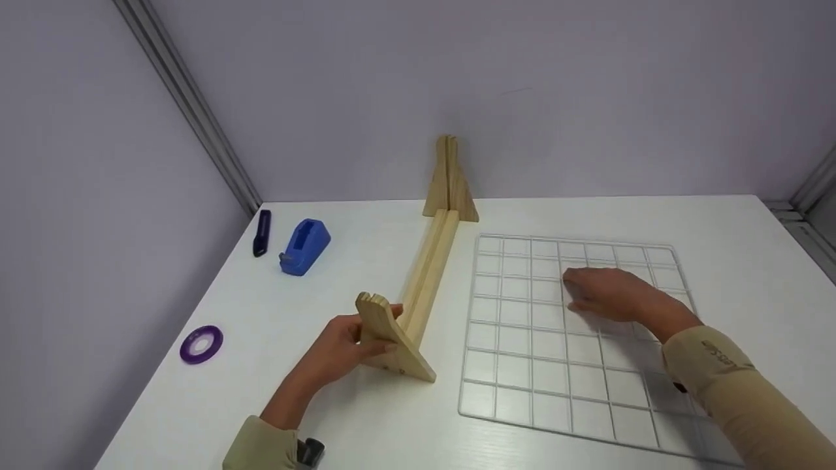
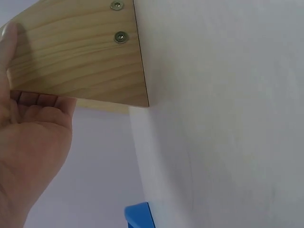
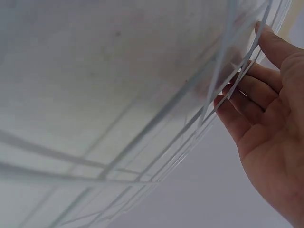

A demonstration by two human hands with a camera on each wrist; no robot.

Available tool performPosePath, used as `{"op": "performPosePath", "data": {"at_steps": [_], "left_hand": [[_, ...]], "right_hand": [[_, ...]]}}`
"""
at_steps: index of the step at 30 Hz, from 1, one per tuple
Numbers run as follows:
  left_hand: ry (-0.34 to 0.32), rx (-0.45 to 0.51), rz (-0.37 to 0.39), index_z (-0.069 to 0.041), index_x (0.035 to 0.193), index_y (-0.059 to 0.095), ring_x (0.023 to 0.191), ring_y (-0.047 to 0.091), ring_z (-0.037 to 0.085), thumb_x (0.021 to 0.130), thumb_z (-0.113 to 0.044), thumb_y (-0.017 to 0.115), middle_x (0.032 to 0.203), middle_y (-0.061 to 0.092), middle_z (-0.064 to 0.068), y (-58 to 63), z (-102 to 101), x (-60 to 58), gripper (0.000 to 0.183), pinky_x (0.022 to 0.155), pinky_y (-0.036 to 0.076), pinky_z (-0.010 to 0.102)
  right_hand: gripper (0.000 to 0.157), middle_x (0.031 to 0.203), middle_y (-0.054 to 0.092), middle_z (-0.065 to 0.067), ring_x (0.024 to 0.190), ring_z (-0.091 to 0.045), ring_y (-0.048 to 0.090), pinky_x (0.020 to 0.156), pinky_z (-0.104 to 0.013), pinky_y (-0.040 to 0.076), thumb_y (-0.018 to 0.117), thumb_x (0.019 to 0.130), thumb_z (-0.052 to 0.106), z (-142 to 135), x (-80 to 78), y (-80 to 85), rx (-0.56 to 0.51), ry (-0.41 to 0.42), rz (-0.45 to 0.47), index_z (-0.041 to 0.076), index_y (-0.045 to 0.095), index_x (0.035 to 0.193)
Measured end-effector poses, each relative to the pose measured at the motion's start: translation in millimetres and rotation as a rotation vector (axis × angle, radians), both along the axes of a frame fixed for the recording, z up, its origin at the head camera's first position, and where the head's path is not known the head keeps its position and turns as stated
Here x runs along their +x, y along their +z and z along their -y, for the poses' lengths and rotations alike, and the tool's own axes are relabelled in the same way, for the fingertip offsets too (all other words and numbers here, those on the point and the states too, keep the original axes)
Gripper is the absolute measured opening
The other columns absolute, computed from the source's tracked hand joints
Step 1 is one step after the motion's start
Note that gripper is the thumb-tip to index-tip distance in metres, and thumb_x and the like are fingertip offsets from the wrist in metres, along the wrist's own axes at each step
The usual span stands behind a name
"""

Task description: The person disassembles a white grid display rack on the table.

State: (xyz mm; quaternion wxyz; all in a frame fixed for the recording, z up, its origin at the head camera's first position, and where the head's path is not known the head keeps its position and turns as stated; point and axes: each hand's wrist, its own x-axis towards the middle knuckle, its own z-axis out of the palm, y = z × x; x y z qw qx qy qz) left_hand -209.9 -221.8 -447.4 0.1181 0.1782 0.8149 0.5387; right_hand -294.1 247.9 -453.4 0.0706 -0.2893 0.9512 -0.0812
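A wooden stand (image 1: 428,274) lies lengthwise, two upright slotted end pieces joined by a grooved bar. My left hand (image 1: 343,343) grips its near end piece (image 2: 80,57), thumb on the outer face and fingers curled behind the edge. Two metal screws (image 2: 120,37) show in that face. To the right, a white wire grid panel (image 1: 516,356) lies on the table. Over its right half is my right hand (image 1: 607,294), thumb and fingertips apart, with the fingertips at the wires in the right wrist view.
On the white table (image 1: 255,385), left of the stand, are a blue tape dispenser (image 1: 305,247), a dark utility knife (image 1: 262,233) and a purple tape roll (image 1: 201,344). A pale wall (image 1: 555,117) borders the back, close behind the far end piece.
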Motion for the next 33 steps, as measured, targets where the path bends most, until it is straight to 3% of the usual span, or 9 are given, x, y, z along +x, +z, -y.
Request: {"op": "performPosePath", "data": {"at_steps": [5,7,13,20,26,33], "left_hand": [[0.096,0.093,-0.021,-0.011,0.136,0.065,0.13,0.061,0.017,0.092,-0.02,0.075,0.138,0.066,0.004,2.9,6,7.3,0.046,0.104,0.052,0.028],[0.118,0.127,-0.016,-0.01,0.134,0.067,0.124,0.065,0.017,0.093,-0.019,0.074,0.133,0.069,0.008,4.1,7,7.7,0.042,0.099,0.055,0.026],[0.104,0.155,0.011,-0.007,0.133,0.067,0.119,0.067,0.014,0.094,-0.02,0.073,0.131,0.069,0.012,3.9,6,6.0,0.041,0.1,0.055,0.028],[0.098,0.164,0.019,-0.006,0.133,0.067,0.118,0.068,0.012,0.094,-0.02,0.073,0.13,0.07,0.014,0.6,10,7.2,0.041,0.099,0.055,0.026],[0.136,0.125,0.02,-0.014,0.13,0.07,0.12,0.067,0.015,0.093,-0.025,0.075,0.129,0.071,0.007,3.1,13,10.3,0.04,0.099,0.056,0.027],[0.169,0.067,0.007,-0.016,0.13,0.071,0.12,0.068,0.019,0.093,-0.027,0.075,0.128,0.072,0.005,6.7,12,14.9,0.039,0.1,0.056,0.032]], "right_hand": [[0.042,0.135,0.062,-0.019,0.126,-0.043,0.058,0.104,-0.058,0.048,0.062,0.101,0.022,-1,4.5,-0.7,-0.036,-0.017,0.002,0.002,0.052,0.137],[0.045,0.141,0.059,-0.022,0.132,-0.045,0.054,0.108,-0.06,0.045,0.061,0.102,0.021,-3,5.7,-0.8,-0.042,-0.041,0.011,0.001,0.051,0.141],[0.058,0.153,0.046,-0.027,0.141,-0.048,0.042,0.115,-0.062,0.036,0.059,0.103,0.025,-11,10.3,-4.4,-0.076,-0.099,0.078,-0.002,0.042,0.151],[0.061,0.152,0.049,-0.024,0.14,-0.048,0.045,0.112,-0.064,0.038,0.062,0.101,0.035,-33,18.2,3.1,-0.162,-0.107,0.083,0.0,0.046,0.15],[0.071,0.156,0.044,-0.022,0.141,-0.049,0.043,0.108,-0.069,0.04,0.059,0.099,0.052,-65,38.4,17.5,-0.186,-0.184,0.122,0.011,0.042,0.155],[0.067,0.15,0.05,-0.028,0.132,-0.054,0.049,0.097,-0.069,0.046,0.061,0.098,0.05,-118,70.0,10.9,-0.171,-0.273,0.105,0.012,0.048,0.152]]}}
